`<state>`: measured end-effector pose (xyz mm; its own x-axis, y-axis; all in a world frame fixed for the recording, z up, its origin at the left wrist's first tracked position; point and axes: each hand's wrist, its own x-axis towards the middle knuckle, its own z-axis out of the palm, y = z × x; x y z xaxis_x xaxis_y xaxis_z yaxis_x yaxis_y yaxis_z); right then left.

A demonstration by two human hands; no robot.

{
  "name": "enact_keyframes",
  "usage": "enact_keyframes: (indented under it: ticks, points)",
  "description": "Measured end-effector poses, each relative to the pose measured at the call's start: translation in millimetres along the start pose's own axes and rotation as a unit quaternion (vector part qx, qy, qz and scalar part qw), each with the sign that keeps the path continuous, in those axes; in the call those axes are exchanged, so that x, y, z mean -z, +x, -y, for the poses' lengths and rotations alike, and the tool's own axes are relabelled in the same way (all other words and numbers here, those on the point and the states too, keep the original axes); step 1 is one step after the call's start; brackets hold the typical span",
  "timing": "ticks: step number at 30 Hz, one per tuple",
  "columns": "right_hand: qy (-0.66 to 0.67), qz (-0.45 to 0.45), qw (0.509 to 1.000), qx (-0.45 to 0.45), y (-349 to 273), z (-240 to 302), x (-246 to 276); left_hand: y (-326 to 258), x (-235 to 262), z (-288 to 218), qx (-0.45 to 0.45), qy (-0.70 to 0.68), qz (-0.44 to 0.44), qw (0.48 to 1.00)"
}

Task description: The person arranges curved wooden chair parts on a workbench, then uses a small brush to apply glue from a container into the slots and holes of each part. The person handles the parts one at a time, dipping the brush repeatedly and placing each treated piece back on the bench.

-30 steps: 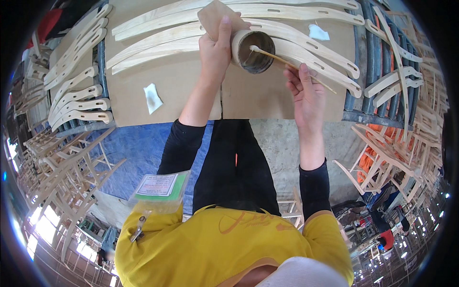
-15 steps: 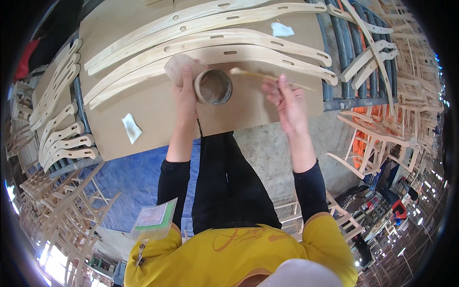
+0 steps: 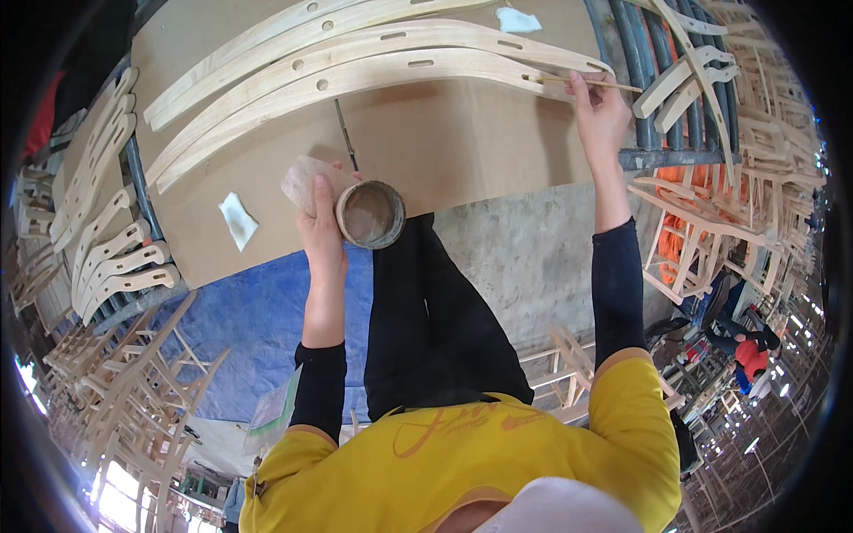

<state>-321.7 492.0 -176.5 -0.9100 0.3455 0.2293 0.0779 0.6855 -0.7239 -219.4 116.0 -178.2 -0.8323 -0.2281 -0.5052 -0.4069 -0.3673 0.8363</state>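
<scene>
My left hand (image 3: 322,220) is closed round a round, crusted cup (image 3: 398,222) with brownish stuff inside. The same hand also holds a pale, flat pad (image 3: 302,184), pressed against the cup's left side. Farther off to the right, my right hand (image 3: 602,120) pinches a thin wooden stick (image 3: 627,87). Its left end meets the nearest long, curved wooden piece (image 3: 471,67) by the slot near that piece's right end; the exact contact is too small to make out. Several such slotted pieces lie side by side on the cardboard (image 3: 453,142).
Two white scraps lie on the cardboard: one scrap (image 3: 237,222) at left, another scrap (image 3: 519,19) at the back. Shorter curved wooden parts (image 3: 124,259) are stacked at the left. Dark rollers (image 3: 647,71) carry more parts at right. Chair frames (image 3: 702,222) stand beyond.
My right hand has moved right and away from me, bringing the stick to the wooden piece's right end. My left hand has drawn the cup and pad nearer to my body.
</scene>
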Motion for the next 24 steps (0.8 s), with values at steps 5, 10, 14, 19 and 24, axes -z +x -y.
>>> enact_keyframes:
  ticks: [5,10,14,19,24]
  points:
    - [-0.017,0.032,0.999,-0.009,3.0,-10.6,-9.6,-8.5,6.1,4.2,0.005,-0.005,-0.013,1.0]
    - [-0.17,0.031,0.983,0.055,11.7,-11.1,-4.7,-10.4,10.7,2.5,0.014,0.006,0.0,1.0]
    - [-0.07,0.062,0.992,0.083,12.4,-11.1,-17.2,-12.2,9.9,4.3,0.008,-0.004,0.0,1.0]
    - [-0.115,0.06,0.986,0.102,20.3,-10.4,-10.2,-14.5,11.3,2.8,0.016,0.0,0.002,1.0]
    - [-0.15,0.092,0.979,0.104,8.4,-0.7,-8.7,-27.8,16.2,-0.8,0.023,0.02,0.008,1.0]
